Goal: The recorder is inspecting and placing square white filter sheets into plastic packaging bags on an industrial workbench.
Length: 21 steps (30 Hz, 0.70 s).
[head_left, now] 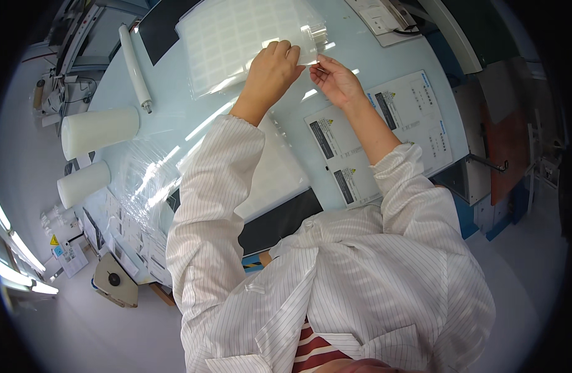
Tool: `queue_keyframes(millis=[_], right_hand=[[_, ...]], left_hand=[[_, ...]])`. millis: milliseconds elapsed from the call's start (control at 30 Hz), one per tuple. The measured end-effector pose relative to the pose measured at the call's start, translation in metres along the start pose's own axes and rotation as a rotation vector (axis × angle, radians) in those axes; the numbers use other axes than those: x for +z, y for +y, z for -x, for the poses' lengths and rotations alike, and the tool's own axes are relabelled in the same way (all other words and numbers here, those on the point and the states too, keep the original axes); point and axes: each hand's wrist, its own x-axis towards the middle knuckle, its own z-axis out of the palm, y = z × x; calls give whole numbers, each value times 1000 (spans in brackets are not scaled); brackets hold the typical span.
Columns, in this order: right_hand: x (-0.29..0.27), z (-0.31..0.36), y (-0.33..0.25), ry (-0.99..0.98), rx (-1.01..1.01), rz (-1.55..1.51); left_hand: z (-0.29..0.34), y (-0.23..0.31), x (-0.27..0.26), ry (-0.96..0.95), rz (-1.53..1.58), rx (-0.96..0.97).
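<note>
A stack of translucent sheets (227, 43) marked with rows of pale rectangles lies at the far side of the table, with loose clear film along its right side. Over the stack's near right edge, my left hand (275, 71) is closed, its fingers curled and thumb pointing right. My right hand (337, 82) pinches the clear film at the near right corner between thumb and forefinger, the other fingers bent. What lies beneath my left fingers is hidden. Nearer to me, another pile of whitish sheets (276, 168) is partly covered by my left sleeve.
White-and-black printed sheets (416, 118) lie at the right of the pale table (336, 50). Two whitish rolls (99, 132) and a white roller (133, 68) are on the left, near crumpled clear film (143, 177). A black mat (286, 217) lies at the near edge.
</note>
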Motion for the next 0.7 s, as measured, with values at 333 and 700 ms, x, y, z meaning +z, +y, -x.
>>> queue_keyframes(millis=[333, 700], right_hand=[[31, 25, 3, 267, -167, 243], [71, 54, 3, 105, -300, 223]], left_hand=[[6, -11, -16, -22, -37, 137], [17, -7, -19, 88, 3, 137]])
